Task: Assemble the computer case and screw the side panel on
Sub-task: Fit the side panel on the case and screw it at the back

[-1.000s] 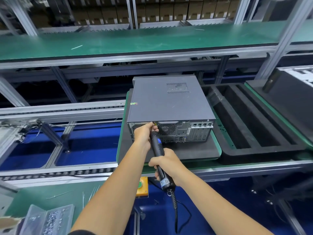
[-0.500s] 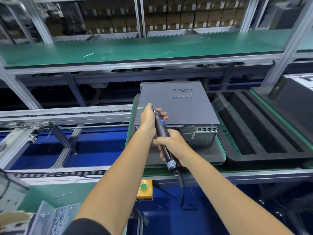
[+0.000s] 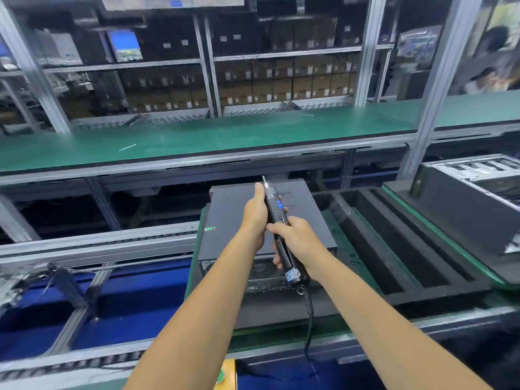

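Note:
A dark grey computer case (image 3: 230, 220) lies on its side on a black foam pad, its side panel on top and its rear ports facing me. Both hands hold a black electric screwdriver (image 3: 277, 218) up above the case, its bit pointing up and away from me. My left hand (image 3: 254, 215) grips the upper barrel near the bit. My right hand (image 3: 298, 243) grips the lower handle, from which a black cable hangs down.
A black foam tray (image 3: 394, 249) with long slots sits right of the case, and another computer case (image 3: 472, 204) stands at the far right. A green shelf (image 3: 225, 136) runs across behind. Conveyor rails (image 3: 98, 243) lie to the left. Boxes fill the back racks.
The screwdriver has come off the case's rear edge and been raised, tip up, above the panel. Both hands rose with it, and the camera tilted up.

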`<action>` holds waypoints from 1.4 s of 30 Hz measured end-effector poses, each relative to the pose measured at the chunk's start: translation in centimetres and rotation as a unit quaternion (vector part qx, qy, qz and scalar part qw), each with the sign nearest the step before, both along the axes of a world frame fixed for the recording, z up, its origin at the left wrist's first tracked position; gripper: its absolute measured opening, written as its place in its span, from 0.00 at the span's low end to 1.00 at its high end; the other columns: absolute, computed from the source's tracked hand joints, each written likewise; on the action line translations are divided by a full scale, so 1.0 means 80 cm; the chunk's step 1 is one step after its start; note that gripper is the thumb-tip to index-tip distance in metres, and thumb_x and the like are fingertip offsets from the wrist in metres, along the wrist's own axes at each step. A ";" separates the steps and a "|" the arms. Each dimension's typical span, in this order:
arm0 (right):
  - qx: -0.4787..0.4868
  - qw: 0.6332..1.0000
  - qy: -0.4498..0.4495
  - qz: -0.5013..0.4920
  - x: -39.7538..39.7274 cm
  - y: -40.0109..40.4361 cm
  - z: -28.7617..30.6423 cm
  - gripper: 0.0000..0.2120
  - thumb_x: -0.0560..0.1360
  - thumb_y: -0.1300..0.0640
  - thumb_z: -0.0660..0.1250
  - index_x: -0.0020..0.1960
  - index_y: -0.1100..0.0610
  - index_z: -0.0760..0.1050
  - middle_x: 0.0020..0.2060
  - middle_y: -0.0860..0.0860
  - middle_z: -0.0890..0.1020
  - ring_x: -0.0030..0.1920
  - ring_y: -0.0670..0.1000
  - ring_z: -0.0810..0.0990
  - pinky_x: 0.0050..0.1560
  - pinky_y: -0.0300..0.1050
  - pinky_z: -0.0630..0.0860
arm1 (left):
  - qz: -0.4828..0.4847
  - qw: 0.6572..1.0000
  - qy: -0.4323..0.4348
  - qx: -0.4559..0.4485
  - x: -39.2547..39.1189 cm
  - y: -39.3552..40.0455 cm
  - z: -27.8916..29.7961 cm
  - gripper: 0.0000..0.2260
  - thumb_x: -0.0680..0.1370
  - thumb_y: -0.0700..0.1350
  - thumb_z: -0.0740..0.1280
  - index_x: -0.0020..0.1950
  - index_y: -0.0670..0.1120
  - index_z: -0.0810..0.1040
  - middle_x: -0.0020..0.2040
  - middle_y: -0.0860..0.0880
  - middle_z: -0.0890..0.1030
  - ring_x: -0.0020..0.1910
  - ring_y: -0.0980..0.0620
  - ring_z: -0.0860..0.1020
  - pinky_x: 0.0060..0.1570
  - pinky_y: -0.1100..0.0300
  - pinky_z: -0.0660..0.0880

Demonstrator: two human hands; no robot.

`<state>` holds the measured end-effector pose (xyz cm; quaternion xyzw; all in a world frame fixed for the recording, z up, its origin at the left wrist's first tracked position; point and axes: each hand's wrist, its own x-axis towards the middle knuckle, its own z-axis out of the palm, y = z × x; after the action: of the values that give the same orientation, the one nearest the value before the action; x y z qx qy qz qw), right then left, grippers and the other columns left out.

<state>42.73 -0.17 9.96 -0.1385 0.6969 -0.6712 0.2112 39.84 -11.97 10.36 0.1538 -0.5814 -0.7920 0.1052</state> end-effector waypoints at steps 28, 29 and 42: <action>0.091 0.993 -0.055 -0.059 -0.319 0.126 -0.147 0.14 0.81 0.49 0.63 0.42 0.55 0.67 0.35 0.49 0.68 0.36 0.49 0.67 0.34 0.44 0.61 | -0.046 0.765 -0.070 -0.639 -0.287 0.136 -0.090 0.11 0.77 0.40 0.58 0.57 0.48 0.75 0.54 0.49 0.75 0.51 0.48 0.74 0.52 0.53 0.72; 0.105 0.991 -0.054 -0.061 -0.322 0.119 -0.158 0.13 0.81 0.52 0.63 0.41 0.56 0.67 0.33 0.50 0.68 0.33 0.48 0.65 0.34 0.43 0.59 | -0.073 0.722 -0.070 -0.684 -0.292 0.134 -0.094 0.12 0.77 0.41 0.58 0.58 0.48 0.75 0.55 0.49 0.74 0.52 0.47 0.74 0.53 0.53 0.70; 0.154 0.980 -0.119 -0.039 -0.353 0.075 -0.226 0.10 0.79 0.66 0.58 0.41 0.59 0.72 0.37 0.54 0.76 0.40 0.51 0.71 0.39 0.44 0.69 | -0.331 0.408 -0.211 -0.824 -0.354 0.152 -0.146 0.11 0.75 0.33 0.61 0.54 0.41 0.77 0.53 0.44 0.79 0.43 0.44 0.74 0.34 0.56 0.66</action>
<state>14.50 5.83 -8.14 0.0036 0.7665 -0.5756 0.2848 11.53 0.17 -1.33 -0.0493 -0.9631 0.1537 -0.2152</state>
